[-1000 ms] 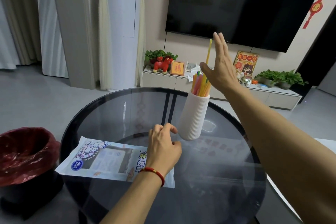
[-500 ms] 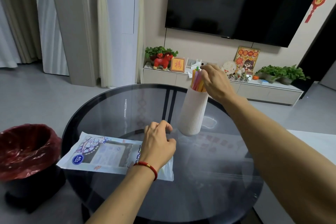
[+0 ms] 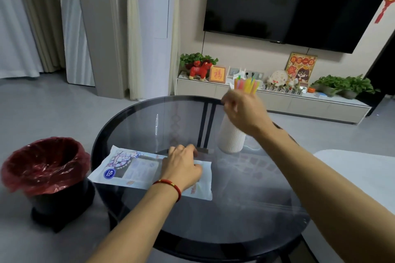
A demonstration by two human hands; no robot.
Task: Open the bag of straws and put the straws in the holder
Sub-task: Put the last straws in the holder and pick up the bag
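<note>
Straws (image 3: 248, 85): a coloured bunch stands upright in the holder, tips fanned out above my right hand; these look to be in place already.
Holder (image 3: 229, 136): white ribbed cylinder, standing on the far side of the glass table (image 3: 245, 209), just beyond the bag; my right hand hides its mouth.
Bag (image 3: 132, 166): lies flat on the table's left side, printed face up. It looks flat, so I judge it mostly or wholly emptied, though I cannot see inside or see the opened end.
Left hand (image 3: 181, 166): rests on the bag's right part, fingers curled down onto it, pinning it to the glass.
Right hand (image 3: 241, 111): blurred, in front of the holder's top. I cannot tell whether its fingers are pinching a straw or loose.
Done, as I judge it: bag opened, a good bunch of straws loaded.
Left to do: check the bag for leftover straws, put any in.
Bin (image 3: 44, 166): red-lined, on the floor left of the table, near the bag.
</note>
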